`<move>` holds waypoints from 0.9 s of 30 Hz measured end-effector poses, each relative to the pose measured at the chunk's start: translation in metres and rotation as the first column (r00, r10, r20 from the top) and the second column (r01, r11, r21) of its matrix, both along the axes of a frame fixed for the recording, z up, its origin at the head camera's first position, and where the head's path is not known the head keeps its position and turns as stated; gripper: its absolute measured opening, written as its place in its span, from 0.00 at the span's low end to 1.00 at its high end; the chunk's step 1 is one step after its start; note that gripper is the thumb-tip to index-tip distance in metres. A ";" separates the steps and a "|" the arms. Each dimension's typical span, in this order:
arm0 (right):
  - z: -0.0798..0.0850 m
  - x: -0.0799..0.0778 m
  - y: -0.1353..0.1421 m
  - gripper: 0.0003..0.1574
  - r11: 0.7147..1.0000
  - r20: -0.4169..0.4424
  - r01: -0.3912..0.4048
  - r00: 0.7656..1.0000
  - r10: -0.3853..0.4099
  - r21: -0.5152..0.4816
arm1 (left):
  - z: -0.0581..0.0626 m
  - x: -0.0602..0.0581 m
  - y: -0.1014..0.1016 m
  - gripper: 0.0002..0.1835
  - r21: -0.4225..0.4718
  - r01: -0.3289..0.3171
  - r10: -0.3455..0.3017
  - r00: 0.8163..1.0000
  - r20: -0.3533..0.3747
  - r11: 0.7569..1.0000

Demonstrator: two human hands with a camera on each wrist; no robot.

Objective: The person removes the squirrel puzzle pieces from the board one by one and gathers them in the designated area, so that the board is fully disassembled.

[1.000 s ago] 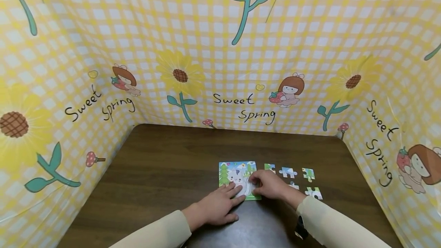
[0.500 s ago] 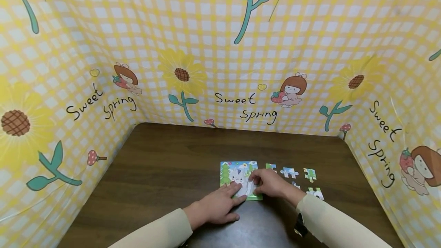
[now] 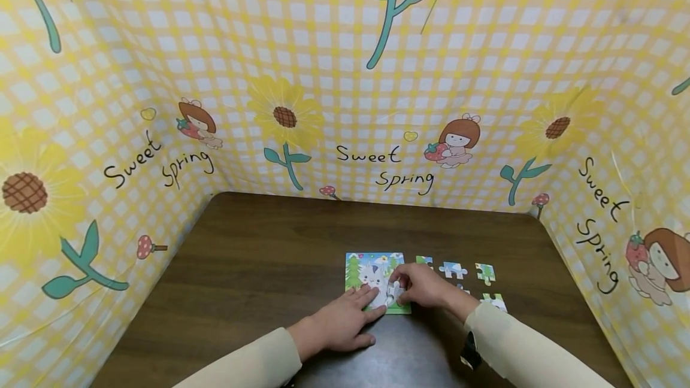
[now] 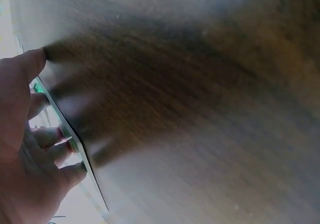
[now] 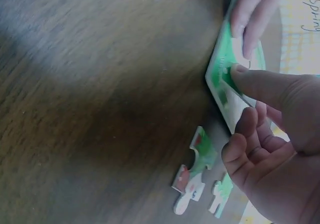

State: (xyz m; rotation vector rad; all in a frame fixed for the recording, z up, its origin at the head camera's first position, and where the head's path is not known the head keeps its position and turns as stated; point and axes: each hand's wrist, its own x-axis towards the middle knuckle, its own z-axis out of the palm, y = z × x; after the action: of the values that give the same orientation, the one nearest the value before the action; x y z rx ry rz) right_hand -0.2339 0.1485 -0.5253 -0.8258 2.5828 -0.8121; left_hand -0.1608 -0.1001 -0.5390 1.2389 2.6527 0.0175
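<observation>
A square jigsaw puzzle (image 3: 353, 267) with a white cartoon animal, green trees and a blue sky lies flat on the table. My left hand (image 3: 342, 321) rests over its lower left part, fingers extended onto the picture and thumb on the table. In the left wrist view its fingers (image 4: 47, 136) reach across the puzzle's edge. At the puzzle's lower right, my right hand (image 3: 426, 286) pinches a puzzle piece (image 3: 395, 293). The right wrist view shows that piece tilted up from the board (image 5: 215, 79) under the thumb; the fingers partly hide it.
Several loose puzzle pieces (image 3: 453, 269) lie on the brown table (image 3: 259, 256) to the puzzle's right, some partly behind my right hand. A yellow checked cloth (image 3: 350, 112) with flowers encloses the table's back and sides.
The piece in my right hand has shifted and tilted, so more of its outline shows against the board. The left hand stays in place. The view has moved slightly.
</observation>
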 end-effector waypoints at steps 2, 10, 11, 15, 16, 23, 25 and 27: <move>0.001 0.000 0.001 0.20 1.000 -0.004 0.004 1.000 -0.004 -0.005 | 0.001 0.000 0.000 0.35 -0.003 -0.006 0.006 1.000 0.012 1.000; 0.000 0.006 0.008 0.16 0.998 -0.026 0.020 0.999 -0.022 -0.063 | 0.000 0.000 -0.001 0.35 0.000 -0.012 0.012 1.000 0.024 1.000; 0.000 0.007 0.009 0.16 0.998 -0.029 0.018 0.999 -0.020 -0.065 | -0.001 0.000 -0.001 0.35 0.002 -0.011 0.011 1.000 0.023 1.000; -0.001 0.009 0.011 0.16 0.997 -0.032 0.015 0.999 -0.017 -0.081 | -0.005 -0.002 -0.003 0.35 0.013 -0.004 0.004 1.000 0.017 1.000; -0.001 0.009 0.011 0.15 0.996 -0.030 0.015 0.999 -0.018 -0.084 | -0.006 -0.003 -0.004 0.35 0.020 -0.002 0.001 1.000 0.016 1.000; 0.001 0.014 0.017 0.12 0.987 -0.004 0.042 0.999 -0.043 -0.153 | -0.008 -0.004 -0.006 0.35 0.060 0.019 -0.018 1.000 -0.017 0.998; 0.004 0.016 0.023 0.11 0.981 0.015 0.055 0.998 -0.053 -0.187 | -0.008 -0.004 -0.006 0.35 0.060 0.025 -0.023 0.999 -0.032 0.998; 0.007 0.019 0.032 0.10 0.974 0.030 0.067 0.998 -0.062 -0.217 | -0.009 -0.003 -0.005 0.35 0.062 0.026 -0.024 0.999 -0.038 0.998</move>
State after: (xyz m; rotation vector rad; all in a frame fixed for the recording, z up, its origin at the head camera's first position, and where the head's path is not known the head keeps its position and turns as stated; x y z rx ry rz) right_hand -0.2152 0.1803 -0.5181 -0.7893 2.5427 -1.1334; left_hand -0.1639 -0.1055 -0.5476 1.3039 2.6873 0.0740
